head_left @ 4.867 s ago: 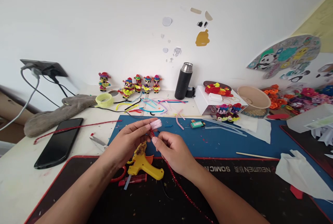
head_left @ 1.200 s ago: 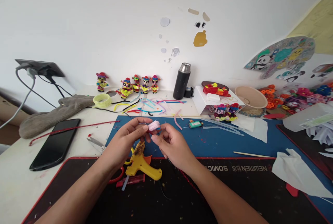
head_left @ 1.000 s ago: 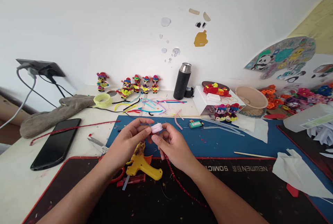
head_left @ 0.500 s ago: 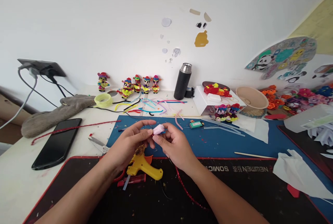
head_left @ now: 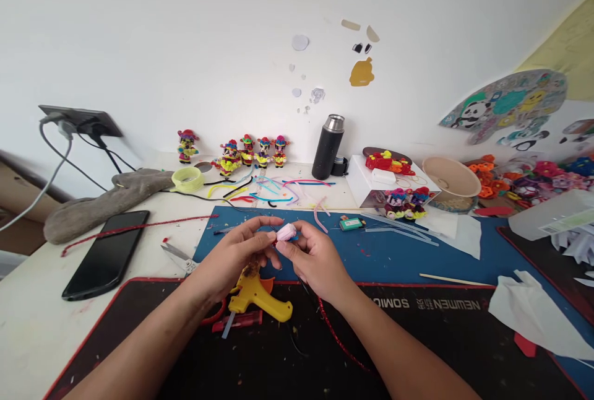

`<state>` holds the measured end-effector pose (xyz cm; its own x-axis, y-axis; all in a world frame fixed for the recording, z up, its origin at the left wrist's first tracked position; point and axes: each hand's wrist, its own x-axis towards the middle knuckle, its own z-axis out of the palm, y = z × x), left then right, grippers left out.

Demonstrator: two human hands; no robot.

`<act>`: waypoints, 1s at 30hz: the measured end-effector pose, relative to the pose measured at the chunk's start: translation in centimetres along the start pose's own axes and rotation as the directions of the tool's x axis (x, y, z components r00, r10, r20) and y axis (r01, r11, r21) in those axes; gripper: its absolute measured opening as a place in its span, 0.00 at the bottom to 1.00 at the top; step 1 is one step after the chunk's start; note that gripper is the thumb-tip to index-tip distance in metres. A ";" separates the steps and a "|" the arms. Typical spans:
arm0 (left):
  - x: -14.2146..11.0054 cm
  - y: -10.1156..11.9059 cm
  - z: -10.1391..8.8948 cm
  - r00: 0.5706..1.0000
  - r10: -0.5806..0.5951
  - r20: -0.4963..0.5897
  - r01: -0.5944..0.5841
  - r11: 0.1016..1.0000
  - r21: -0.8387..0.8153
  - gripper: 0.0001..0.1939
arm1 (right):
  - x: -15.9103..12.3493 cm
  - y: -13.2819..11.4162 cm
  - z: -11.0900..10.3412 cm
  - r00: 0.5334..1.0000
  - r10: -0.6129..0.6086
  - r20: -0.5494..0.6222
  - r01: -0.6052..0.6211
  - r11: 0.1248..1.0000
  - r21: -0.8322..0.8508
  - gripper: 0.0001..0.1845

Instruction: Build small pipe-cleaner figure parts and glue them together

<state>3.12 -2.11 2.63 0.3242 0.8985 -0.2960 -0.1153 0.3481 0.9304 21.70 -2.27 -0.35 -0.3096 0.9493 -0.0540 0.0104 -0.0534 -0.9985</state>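
Note:
A small pale pink fuzzy bundle, apparently bent pipe cleaner, sits between my two hands above the blue mat. My left hand is closed on its lower left side, thumb against forefinger. Close beside it, my right hand has thumb and forefinger pinched at the base of the bundle, where a bit of red shows. A long red glittery pipe cleaner trails from under my right hand onto the black mat. A speck of blue shows beside the bundle; the fingers hide most of the join.
Below my hands lies a yellow glue gun, with scissors to its left. A phone has another red pipe cleaner across it. Several pipe-cleaner dolls, a black flask and a white box stand behind.
The pink bundle has been turned between my fingers, its end now pointing up and right. My right hand has slid up from the red pipe cleaner's length to the bundle's base.

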 end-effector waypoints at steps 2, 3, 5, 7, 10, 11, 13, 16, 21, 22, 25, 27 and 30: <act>0.0 0.1 0.0 1.000 -0.014 0.016 0.014 1.000 -0.026 0.30 | 0.0 -0.1 0.0 1.000 0.006 0.008 -0.006 1.000 0.013 0.15; 0.0 0.1 -0.1 1.000 -0.017 0.022 0.018 0.999 -0.041 0.30 | 0.0 -0.2 0.0 1.000 0.008 0.012 -0.009 1.000 0.021 0.16; 0.0 0.0 -0.1 0.999 -0.019 0.026 0.021 0.998 -0.066 0.29 | 0.0 -0.3 0.0 1.000 0.016 0.022 -0.017 0.999 0.039 0.16; 0.0 -0.1 -0.1 1.000 -0.021 0.023 0.022 0.997 -0.076 0.29 | 0.0 -0.4 0.0 0.999 0.022 0.026 -0.024 0.998 0.057 0.17; 0.0 -0.2 0.0 1.000 -0.023 0.018 0.025 0.996 -0.083 0.29 | 0.0 -0.4 -0.1 0.999 0.028 0.027 -0.030 0.997 0.076 0.18; 0.0 -0.2 0.0 1.000 -0.023 0.017 0.024 0.996 -0.086 0.29 | 0.0 -0.4 -0.1 0.999 0.028 0.027 -0.030 0.996 0.079 0.18; 0.0 -0.2 0.0 1.000 -0.019 0.015 0.020 0.996 -0.092 0.29 | 0.0 -0.5 -0.1 0.999 0.028 0.029 -0.031 0.996 0.082 0.18; 0.1 -0.2 0.0 1.000 -0.017 0.015 0.018 0.995 -0.093 0.28 | 0.0 -0.5 -0.1 0.999 0.028 0.034 -0.032 0.995 0.093 0.19; 0.2 -0.3 -0.1 1.000 -0.008 0.015 0.009 0.993 -0.115 0.25 | 0.0 -0.5 -0.1 0.999 0.033 0.043 -0.037 0.995 0.096 0.20; 0.2 -0.3 -0.1 1.000 -0.006 0.016 0.008 0.993 -0.122 0.24 | 0.0 -0.5 -0.1 0.998 0.031 0.045 -0.035 0.994 0.099 0.20; 0.1 -0.2 -0.2 0.999 -0.004 0.037 0.009 0.990 -0.139 0.24 | 0.1 -0.4 -0.2 0.998 0.029 0.050 -0.034 0.993 0.113 0.20; 0.0 -0.1 -0.2 0.998 -0.007 0.057 0.015 0.990 -0.138 0.24 | 0.1 -0.3 -0.3 0.998 0.030 0.052 -0.036 0.992 0.121 0.21; -0.1 0.0 -0.3 0.998 -0.009 0.059 0.016 0.993 -0.120 0.24 | 0.2 -0.3 -0.3 0.998 0.030 0.061 -0.038 0.992 0.123 0.21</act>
<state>2.83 -2.11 2.58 0.3800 0.8780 -0.2910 -0.2217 0.3918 0.8929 21.97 -1.99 -0.11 -0.3667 0.9266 -0.0838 -0.0952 -0.1269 -0.9873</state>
